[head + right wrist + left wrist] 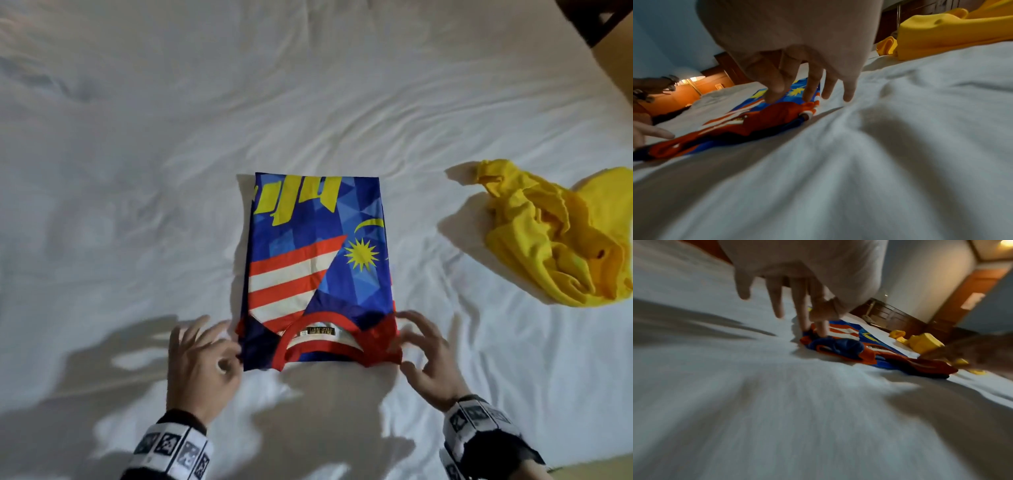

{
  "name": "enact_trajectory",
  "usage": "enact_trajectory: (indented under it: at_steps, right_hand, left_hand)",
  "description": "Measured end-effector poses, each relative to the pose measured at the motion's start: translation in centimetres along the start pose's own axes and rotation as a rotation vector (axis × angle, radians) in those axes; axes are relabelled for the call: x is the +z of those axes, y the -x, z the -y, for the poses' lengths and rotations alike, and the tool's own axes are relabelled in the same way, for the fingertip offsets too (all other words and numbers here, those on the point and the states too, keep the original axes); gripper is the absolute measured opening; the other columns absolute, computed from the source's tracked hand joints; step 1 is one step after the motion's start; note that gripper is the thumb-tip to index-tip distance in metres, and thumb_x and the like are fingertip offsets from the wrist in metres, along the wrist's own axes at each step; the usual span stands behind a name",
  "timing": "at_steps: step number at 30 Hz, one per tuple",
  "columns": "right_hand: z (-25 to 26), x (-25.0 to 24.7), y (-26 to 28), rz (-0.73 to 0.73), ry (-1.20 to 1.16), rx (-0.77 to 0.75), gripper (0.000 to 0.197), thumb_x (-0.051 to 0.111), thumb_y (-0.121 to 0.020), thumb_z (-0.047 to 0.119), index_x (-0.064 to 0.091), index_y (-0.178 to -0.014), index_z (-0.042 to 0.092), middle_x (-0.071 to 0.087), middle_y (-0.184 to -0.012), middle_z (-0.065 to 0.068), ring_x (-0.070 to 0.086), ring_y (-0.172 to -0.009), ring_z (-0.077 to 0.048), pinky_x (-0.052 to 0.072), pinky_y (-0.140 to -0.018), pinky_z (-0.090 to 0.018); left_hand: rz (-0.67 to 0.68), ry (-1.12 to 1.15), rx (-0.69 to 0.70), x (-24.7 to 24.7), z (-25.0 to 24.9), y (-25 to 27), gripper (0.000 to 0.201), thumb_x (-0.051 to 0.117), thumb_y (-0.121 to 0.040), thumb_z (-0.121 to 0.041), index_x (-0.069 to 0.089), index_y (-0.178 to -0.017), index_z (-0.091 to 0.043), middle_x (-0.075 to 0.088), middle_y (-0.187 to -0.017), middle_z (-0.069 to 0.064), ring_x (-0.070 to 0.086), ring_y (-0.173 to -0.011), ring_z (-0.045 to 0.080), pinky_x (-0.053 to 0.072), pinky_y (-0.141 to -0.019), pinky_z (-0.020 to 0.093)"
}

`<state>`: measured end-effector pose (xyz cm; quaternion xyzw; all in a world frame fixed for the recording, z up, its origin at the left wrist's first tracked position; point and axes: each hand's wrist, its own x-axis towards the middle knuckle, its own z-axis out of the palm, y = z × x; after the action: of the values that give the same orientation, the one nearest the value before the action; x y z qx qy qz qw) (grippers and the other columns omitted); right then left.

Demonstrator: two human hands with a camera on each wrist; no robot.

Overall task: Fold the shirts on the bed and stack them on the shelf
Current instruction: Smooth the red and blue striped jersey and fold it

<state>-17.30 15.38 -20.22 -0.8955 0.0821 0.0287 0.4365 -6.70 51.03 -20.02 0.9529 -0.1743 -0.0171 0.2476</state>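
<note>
Flag-print shirt [317, 267] lies flat at the centre of the bed [137, 171], folded into a narrow upright rectangle, collar end nearest the person at 6 o'clock, hem at 12. Blue ground, red and white stripes, yellow star and crescent. Red neck band and label face up at the near edge.

Left hand [202, 363] sits at the shirt's 7 o'clock corner. In the left wrist view two fingertips [823, 331] come down onto the bunched red and blue cloth at that corner, thumb close beside them; the other fingers are spread and clear of the sheet. It looks like a light pinch on the corner, though motion blur keeps me from being sure the thumb has closed.

Right hand [424, 356] sits at the 5 o'clock corner, mirrored. In the right wrist view the thumb and forefinger [812, 91] meet the raised red shoulder fold, which humps up between them; ring and little fingers hang free above the sheet just to the outside. Same light pinch, same doubt.

So the shirt runs away from both grips toward 12 o'clock, its body resting on the bed, held only at the two near corners.

Yellow shirt [561, 233] lies crumpled at 3 o'clock, well apart from the folded one and from the right hand. Dark wooden furniture [596, 20] shows at 1 o'clock beyond the bed edge.
</note>
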Motion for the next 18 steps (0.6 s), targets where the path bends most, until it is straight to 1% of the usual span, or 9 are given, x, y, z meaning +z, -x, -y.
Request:
enact_trajectory:
  at_steps: [1,3,6,8,11,13,14,16,18]
  right_hand:
    - [0.3,0.3,-1.1,-0.032,0.034,0.025,0.032,0.049,-0.073,0.034,0.062,-0.101,0.041,0.047,-0.143,0.007,0.033,-0.140,-0.014,0.028,-0.111,-0.029]
    - [1.4,1.7,-4.4,-0.048,0.154,0.106,0.050,0.040,-0.080,0.039,0.053,-0.129,0.036,0.025,-0.158,0.010,0.012,-0.149,-0.015,0.016,-0.116,-0.038]
    - [3.4,5.4,-10.0,0.034,0.301,0.171,0.067,0.029,-0.087,0.044,0.020,-0.153,0.032,-0.007,-0.160,0.014,-0.013,-0.148,-0.010,-0.004,-0.117,-0.050]
    - [3.5,7.7,-12.3,0.090,0.381,0.179,0.072,0.012,-0.086,0.053,-0.001,-0.154,0.032,-0.020,-0.156,0.017,-0.023,-0.144,-0.007,-0.013,-0.115,-0.052]
    - [1.0,8.4,-12.2,0.118,0.462,0.335,0.073,-0.005,-0.080,0.063,-0.023,-0.144,0.035,-0.031,-0.154,0.013,-0.029,-0.141,-0.007,-0.018,-0.114,-0.051]
    - [-0.9,6.9,-10.9,0.052,0.424,0.511,0.068,0.003,-0.088,0.065,-0.025,-0.141,0.033,-0.027,-0.157,0.007,-0.027,-0.143,-0.010,-0.017,-0.116,-0.052]
    - [-1.3,6.0,-10.5,0.022,0.405,0.573,0.068,0.008,-0.092,0.063,-0.024,-0.142,0.029,-0.024,-0.159,0.003,-0.025,-0.144,-0.012,-0.014,-0.116,-0.055]
    - [-1.1,4.7,-11.1,-0.048,0.417,0.563,0.074,0.006,-0.089,0.064,-0.020,-0.146,0.025,-0.022,-0.160,0.002,-0.024,-0.146,-0.015,-0.015,-0.113,-0.061]
    - [0.2,4.4,-14.0,-0.065,0.458,0.372,0.075,0.000,-0.084,0.064,-0.020,-0.147,0.028,-0.026,-0.158,0.009,-0.028,-0.144,-0.013,-0.019,-0.109,-0.058]
  left_hand:
    - [0.000,-0.058,-0.050,0.3,-1.0,-1.0,0.033,0.042,-0.071,-0.029,0.074,-0.076,-0.022,0.070,-0.115,0.005,0.055,-0.118,0.034,0.034,-0.102,0.056]
    - [0.018,-0.077,-0.104,1.9,-4.1,-3.9,0.046,0.041,-0.079,-0.035,0.070,-0.111,-0.017,0.055,-0.138,0.012,0.045,-0.131,0.037,0.021,-0.110,0.057]
    - [0.147,-0.050,-0.022,6.6,-8.5,-8.5,0.061,0.034,-0.092,-0.046,0.043,-0.145,-0.017,0.029,-0.158,0.010,0.026,-0.145,0.032,0.008,-0.115,0.047]
    - [0.238,-0.111,-0.017,9.7,-8.2,-10.7,0.063,0.029,-0.095,-0.048,0.031,-0.152,-0.021,0.022,-0.160,0.008,0.023,-0.146,0.031,0.005,-0.114,0.050]
    - [0.241,-0.219,-0.181,10.9,-4.0,-11.1,0.065,0.023,-0.094,-0.052,0.020,-0.154,-0.027,0.014,-0.161,0.005,0.019,-0.148,0.028,-0.002,-0.115,0.051]
    - [0.209,-0.227,-0.388,9.5,-1.2,-10.5,0.067,0.015,-0.094,-0.056,0.010,-0.155,-0.030,0.000,-0.163,0.003,0.001,-0.150,0.026,-0.009,-0.116,0.053]
    - [0.204,-0.229,-0.525,8.4,-0.4,-10.3,0.067,0.013,-0.096,-0.057,0.006,-0.156,-0.029,-0.007,-0.163,0.004,-0.007,-0.150,0.026,-0.007,-0.116,0.057]
    - [0.184,-0.202,-0.682,6.7,-0.5,-11.1,0.067,0.016,-0.099,-0.055,0.003,-0.156,-0.023,-0.014,-0.162,0.004,-0.013,-0.149,0.025,-0.003,-0.115,0.062]
    - [0.107,-0.157,-0.508,6.2,-2.6,-13.7,0.068,0.017,-0.098,-0.054,0.006,-0.156,-0.021,-0.009,-0.163,0.003,-0.007,-0.150,0.024,-0.002,-0.116,0.061]
